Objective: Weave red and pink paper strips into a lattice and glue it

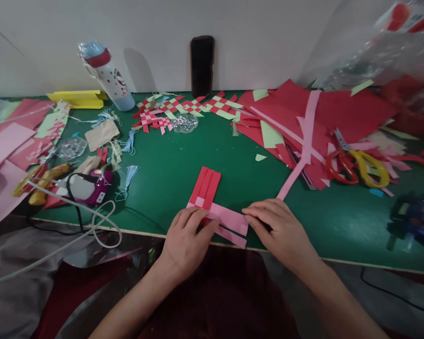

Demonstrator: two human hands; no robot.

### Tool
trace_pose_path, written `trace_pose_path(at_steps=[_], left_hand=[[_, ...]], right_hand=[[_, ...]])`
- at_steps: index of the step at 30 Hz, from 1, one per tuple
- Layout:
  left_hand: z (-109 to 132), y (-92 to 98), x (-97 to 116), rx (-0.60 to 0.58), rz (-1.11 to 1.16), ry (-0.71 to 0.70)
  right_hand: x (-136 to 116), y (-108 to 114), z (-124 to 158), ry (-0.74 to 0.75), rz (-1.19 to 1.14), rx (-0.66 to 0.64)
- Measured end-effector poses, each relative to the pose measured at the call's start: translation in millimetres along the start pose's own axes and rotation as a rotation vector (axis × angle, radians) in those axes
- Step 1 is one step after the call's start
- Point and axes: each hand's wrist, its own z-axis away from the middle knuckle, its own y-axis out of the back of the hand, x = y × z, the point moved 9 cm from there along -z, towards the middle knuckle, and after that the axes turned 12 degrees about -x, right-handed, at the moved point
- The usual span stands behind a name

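A: Quick, where's the piece (207, 202)?
B: Flat on the green tbl (176, 160), near its front edge, btw both hands. Call it the clock's centre, 12 = away from the person.
A: Made of?
B: Red strips (204, 182) pointing abt 12, pink strips (230, 216) running out to abt 4, w/ a dark gap btw two of the pink. They meet in a small check at the corner.
A: L hand (188, 238)?
B: At 7–8, palm down, fingers bent over the piece, thumb on the pink. It's holding the piece against the tbl.
A: R hand (281, 230)?
B: At 4. Thumb & forefinger narrow, tips at the far end of the upper pink strip. Can't tell if it's pinched or just touched.
A: Stuff around?
B: Bead tray (185, 123) btw 11 & 12, woven bits (222, 104) behind it & on to 12, phone (202, 66) upright vs the wall (254, 42) at 12. Bottle (116, 87) at 11, tilted in view.
A: R side?
B: Red paper (349, 110) heaped at 2, scissors (342, 167) approx 2–3 on its near edge, red & yellow handles.
A: L side?
B: Blue tassel (130, 176) at 10, purple tool (101, 188) past it at 9, white cable (104, 221) looping nearby.
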Motion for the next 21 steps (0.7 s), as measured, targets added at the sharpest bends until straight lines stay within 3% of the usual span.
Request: trace_pose_path(at_steps=[9,16,21], left_hand=[[-14.9,-10.9,22.9,-0.086,0.018,-0.048],[-11.4,-17.8,21.4,-0.042,0.037,-0.061],[-6.4,-6.4,17.7,0.007,0.066,-0.074]], right_hand=[[10.4,-12.9,-12.5,-0.004,0.043,-0.091],[7.5,-11.5,-9.9,0.011,0.054,-0.045],[7.1,-12.0,-9.1,0.030,0.064,-0.034]])
